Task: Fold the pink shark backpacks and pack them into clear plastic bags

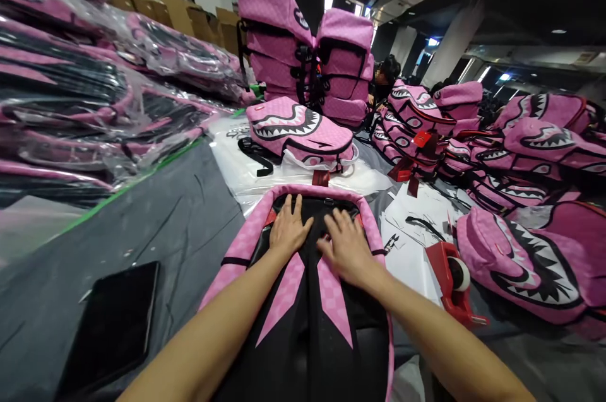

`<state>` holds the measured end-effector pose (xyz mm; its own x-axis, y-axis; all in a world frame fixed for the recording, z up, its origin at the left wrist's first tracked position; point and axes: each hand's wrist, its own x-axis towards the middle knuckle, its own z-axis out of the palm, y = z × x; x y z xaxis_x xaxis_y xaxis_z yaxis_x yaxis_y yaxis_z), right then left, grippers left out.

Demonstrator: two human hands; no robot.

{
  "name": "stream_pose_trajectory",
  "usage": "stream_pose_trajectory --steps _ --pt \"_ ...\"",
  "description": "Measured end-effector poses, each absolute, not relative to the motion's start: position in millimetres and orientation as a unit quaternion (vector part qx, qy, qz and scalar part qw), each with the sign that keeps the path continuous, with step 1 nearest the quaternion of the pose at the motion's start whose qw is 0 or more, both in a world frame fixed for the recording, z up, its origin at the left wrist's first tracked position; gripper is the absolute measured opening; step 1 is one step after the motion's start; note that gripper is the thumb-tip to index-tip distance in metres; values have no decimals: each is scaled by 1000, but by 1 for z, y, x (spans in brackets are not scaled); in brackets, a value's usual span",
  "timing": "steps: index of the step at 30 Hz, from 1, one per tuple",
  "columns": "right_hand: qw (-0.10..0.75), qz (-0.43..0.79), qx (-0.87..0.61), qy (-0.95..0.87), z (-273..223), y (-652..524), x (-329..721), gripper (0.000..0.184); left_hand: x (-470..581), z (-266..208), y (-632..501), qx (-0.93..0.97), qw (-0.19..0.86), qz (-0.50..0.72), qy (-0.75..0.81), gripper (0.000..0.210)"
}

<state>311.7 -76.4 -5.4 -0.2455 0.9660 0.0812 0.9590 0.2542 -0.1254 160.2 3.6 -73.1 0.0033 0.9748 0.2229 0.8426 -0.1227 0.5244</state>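
A pink and black backpack (307,326) lies before me with its black back panel and straps facing up. Flat on the upper left of that panel rests my left hand (288,225), fingers stretched out. My right hand (344,244) lies on the upper right part, its fingers apart and slightly bent. Neither hand grips anything that I can see. Just beyond the backpack's top edge, another pink backpack (303,130) with a toothed shark mouth sits on white plastic sheets (227,143).
Plastic-wrapped pink backpacks (61,86) are heaped at left. More stand stacked (279,42) behind and piled (534,263) at right. A red tape dispenser (449,282) stands by white papers (407,244). A black tablet (113,320) lies at left. A person (388,74) is in the background.
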Motion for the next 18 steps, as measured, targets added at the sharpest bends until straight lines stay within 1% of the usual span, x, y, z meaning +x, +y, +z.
stream_pose_trajectory --steps 2,4,6,8,10,11,12,14,16,18 --pt "75 30 -577 -813 -17 -98 310 53 160 -70 5 686 119 301 652 69" --pt "56 40 -578 -813 -31 -104 311 50 158 -61 -2 667 116 322 662 63" --pt "51 36 -587 -807 -43 -99 313 50 153 -47 -24 701 127 327 622 54" --pt "55 27 -585 -808 -51 -91 315 51 145 -31 -62 806 176 297 482 42" --pt "55 20 -588 -807 -54 -84 315 50 137 -22 -104 904 232 224 279 34" --pt "56 17 -589 -806 -55 -81 314 50 133 -21 -121 934 220 192 204 29" --pt "59 12 -591 -804 -55 -78 313 50 131 -25 -133 954 187 180 149 27" --pt "74 3 -597 -799 -53 -76 311 50 129 -41 -140 970 98 195 104 30" --pt "96 -4 -602 -792 -46 -81 311 50 131 -63 -131 968 24 222 115 35" --pt "115 -11 -601 -791 -35 -99 310 47 134 -82 -119 957 -25 238 163 33"
